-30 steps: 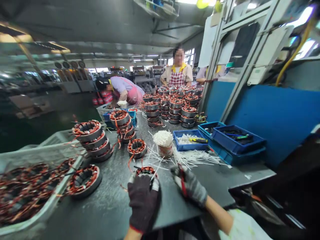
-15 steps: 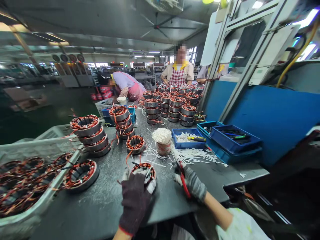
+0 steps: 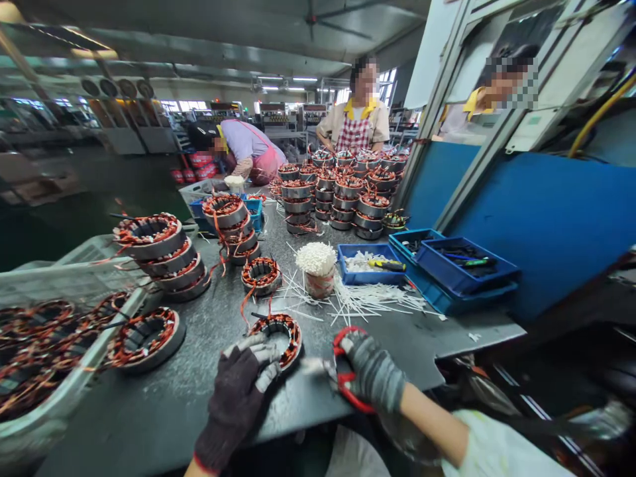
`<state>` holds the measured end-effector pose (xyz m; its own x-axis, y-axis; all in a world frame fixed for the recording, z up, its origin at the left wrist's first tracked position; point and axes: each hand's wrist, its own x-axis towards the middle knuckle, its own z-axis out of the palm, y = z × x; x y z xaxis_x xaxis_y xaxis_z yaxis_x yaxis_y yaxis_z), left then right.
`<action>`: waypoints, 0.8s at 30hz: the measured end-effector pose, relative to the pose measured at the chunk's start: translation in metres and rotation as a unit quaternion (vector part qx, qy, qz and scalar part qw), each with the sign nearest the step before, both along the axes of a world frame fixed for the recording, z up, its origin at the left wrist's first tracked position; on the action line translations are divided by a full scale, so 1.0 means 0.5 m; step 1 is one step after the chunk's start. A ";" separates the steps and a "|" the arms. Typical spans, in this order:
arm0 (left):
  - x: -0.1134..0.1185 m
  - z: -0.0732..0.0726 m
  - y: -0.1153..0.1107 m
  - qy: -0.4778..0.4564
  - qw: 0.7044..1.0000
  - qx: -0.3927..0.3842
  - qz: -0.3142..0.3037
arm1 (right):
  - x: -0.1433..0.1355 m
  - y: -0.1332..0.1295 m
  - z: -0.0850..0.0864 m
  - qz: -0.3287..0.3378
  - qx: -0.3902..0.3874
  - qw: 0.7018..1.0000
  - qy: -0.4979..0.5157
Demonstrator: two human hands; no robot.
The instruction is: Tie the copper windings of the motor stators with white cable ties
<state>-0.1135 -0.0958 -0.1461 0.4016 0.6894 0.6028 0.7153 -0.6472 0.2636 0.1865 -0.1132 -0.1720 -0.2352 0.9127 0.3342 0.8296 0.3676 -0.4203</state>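
Observation:
A motor stator [image 3: 292, 344] with orange copper windings and a grey steel ring lies at the front of the bench, its near right side slightly raised. My left hand [image 3: 236, 391], in a dark glove with pale fingertips, grips its near left rim, thumb and fingers around the edge. My right hand [image 3: 375, 371], in a grey striped glove, is closed on red-handled scissors [image 3: 348, 387]. Their blades point left toward the stator and are blurred, apart from the ring. Another stator [image 3: 262, 275] sits just behind, and one more [image 3: 146, 338] lies to the left.
Stacked stators [image 3: 161, 255] stand left, with more stacks [image 3: 342, 202] at the back. A cup of white sticks [image 3: 318, 285], loose white strips [image 3: 372, 301] and blue trays [image 3: 467, 271] lie beyond my hands. A white crate [image 3: 94, 371] holds stators. Co-workers [image 3: 355, 126] are across the bench.
My left hand has shifted left from over the stator to its near rim. My right hand has turned the scissors from upright to pointing left, with the handles spread wider. The view has shifted slightly.

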 end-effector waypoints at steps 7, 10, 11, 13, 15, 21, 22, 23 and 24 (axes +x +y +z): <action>0.005 0.031 -0.013 0.015 0.996 -0.091 -0.020 | 0.064 0.017 0.025 -0.075 -0.065 0.993 -0.057; 0.009 0.025 -0.007 0.017 0.993 -0.110 -0.026 | 0.064 -0.034 0.012 -0.075 -0.063 0.990 -0.102; 0.010 0.020 -0.004 0.011 0.994 -0.110 -0.023 | 0.057 -0.045 0.011 -0.072 -0.068 0.989 -0.106; 0.013 0.013 0.000 -0.005 0.994 -0.105 -0.020 | 0.034 -0.050 0.014 -0.063 -0.077 0.990 -0.103; 0.015 0.010 0.000 -0.017 0.995 -0.098 -0.023 | 0.005 -0.035 0.020 -0.054 -0.081 0.990 -0.098; 0.020 0.013 -0.009 -0.010 0.995 -0.103 -0.012 | -0.059 0.033 0.038 -0.023 -0.103 0.988 -0.117; 0.020 0.014 -0.010 -0.010 0.995 -0.099 -0.010 | -0.062 0.036 0.041 -0.019 -0.108 0.986 -0.123; 0.020 0.014 -0.011 -0.011 0.995 -0.096 -0.009 | -0.062 0.037 0.045 -0.019 -0.119 0.984 -0.134; 0.020 0.014 -0.011 -0.010 0.996 -0.094 -0.006 | -0.060 0.035 0.049 -0.020 -0.136 0.979 -0.148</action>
